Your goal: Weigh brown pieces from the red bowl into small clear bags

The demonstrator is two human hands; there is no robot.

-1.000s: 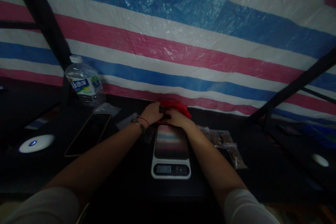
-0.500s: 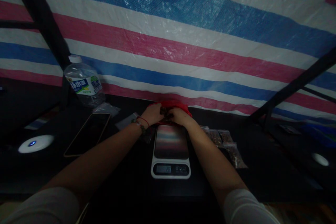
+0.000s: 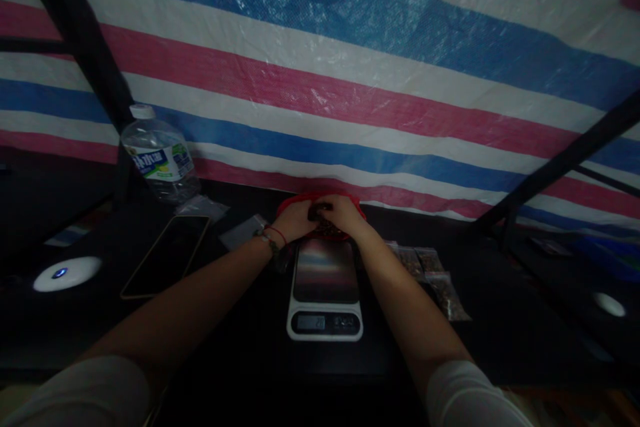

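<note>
Both hands are together over a red bag or tray (image 3: 283,203) that stands behind the scale and holds small brown pieces (image 3: 327,228). My left hand (image 3: 296,219) reaches in from the left, fingers curled inward and partly hidden. From the right comes my right hand (image 3: 341,213), its fingers bent toward the left ones. Something dark sits between the fingertips; the dim light hides what it is. Just in front of the hands lies a white kitchen scale (image 3: 325,280) with a bare, reflective plate and a lit display.
Several small zip bags of brown pieces (image 3: 445,297) lie right of the scale. Left are clear plastic bags (image 3: 243,233), a phone (image 3: 167,257), a white oval device (image 3: 67,273) and a large plastic bottle (image 3: 163,160). A striped sheet (image 3: 350,93) hangs behind, between dark posts (image 3: 83,33).
My right hand has shifted slightly left and up, nearer my left hand. More of the brown pieces now shows below the fingers. The scale has stayed in place.
</note>
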